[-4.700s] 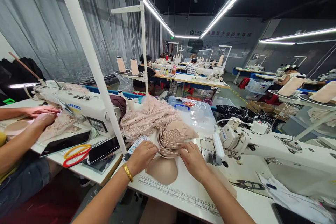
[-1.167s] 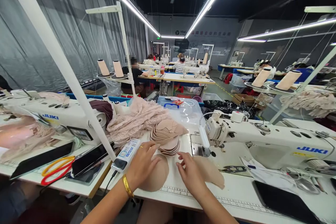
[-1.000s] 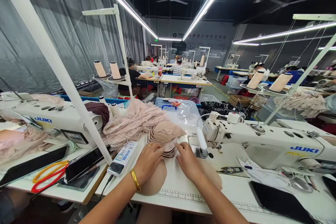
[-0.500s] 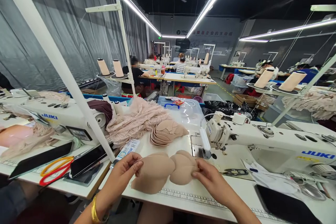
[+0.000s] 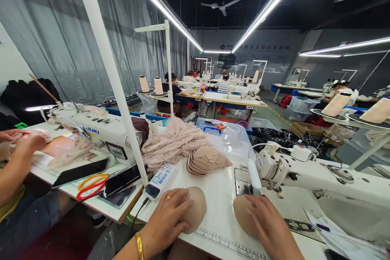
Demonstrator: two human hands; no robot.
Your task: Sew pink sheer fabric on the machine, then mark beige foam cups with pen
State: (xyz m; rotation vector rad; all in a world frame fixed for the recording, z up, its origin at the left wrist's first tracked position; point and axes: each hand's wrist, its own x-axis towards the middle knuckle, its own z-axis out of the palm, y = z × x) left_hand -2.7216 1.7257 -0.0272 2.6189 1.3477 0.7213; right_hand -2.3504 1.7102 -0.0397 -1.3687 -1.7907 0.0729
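Two separate groups of beige cup pads lie near the table's front edge. My left hand (image 5: 172, 213) rests on the left beige pad (image 5: 198, 210), fingers spread over its left side. The right beige pad (image 5: 243, 216) sits partly under my right hand (image 5: 263, 219), whose fingers lie apart across it, somewhat blurred. Behind them a fanned stack of beige pads (image 5: 207, 160) stands beside crumpled beige lace (image 5: 173, 142). The sewing machine (image 5: 292, 170) is to the right, its metal needle plate (image 5: 243, 183) just behind the right pad.
A white device (image 5: 160, 178) with a cable lies left of the stack. On the left table are orange and red scissors (image 5: 93, 186) and dark phones. A co-worker's hands (image 5: 27, 142) hold fabric at the far left. A clear box (image 5: 231, 138) stands behind the lace.
The pads held together between my hands are now apart on the table, with my hands over them. The view has turned left, bringing the co-worker's hands into sight.
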